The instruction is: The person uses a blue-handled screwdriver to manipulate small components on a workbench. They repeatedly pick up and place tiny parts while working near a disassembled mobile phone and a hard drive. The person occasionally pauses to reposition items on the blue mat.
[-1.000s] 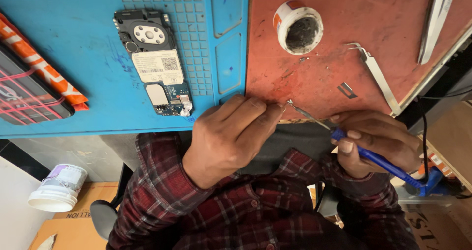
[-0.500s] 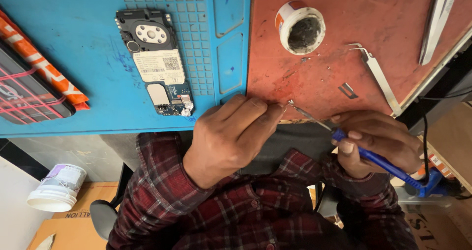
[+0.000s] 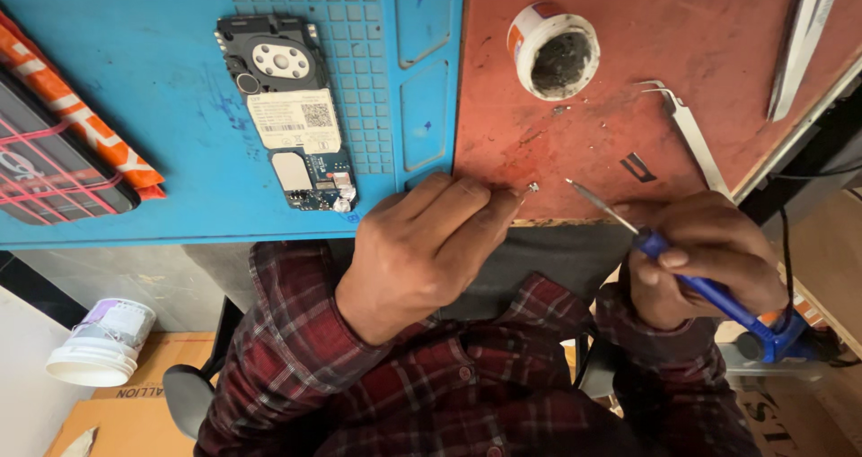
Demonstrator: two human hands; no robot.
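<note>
One head-worn camera looks steeply down, close over the blue mat (image 3: 135, 107) and bench edge.

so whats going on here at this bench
The left hand pinches a small metal part at the edge of the red mat. The right hand holds a blue-handled soldering iron, its tip just short of the part. An opened phone lies apart on the blue mat.

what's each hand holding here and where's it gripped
The right hand grips the blue-handled soldering iron around its handle near the metal tip. The left hand pinches a tiny silvery metal part at its fingertips.
</note>
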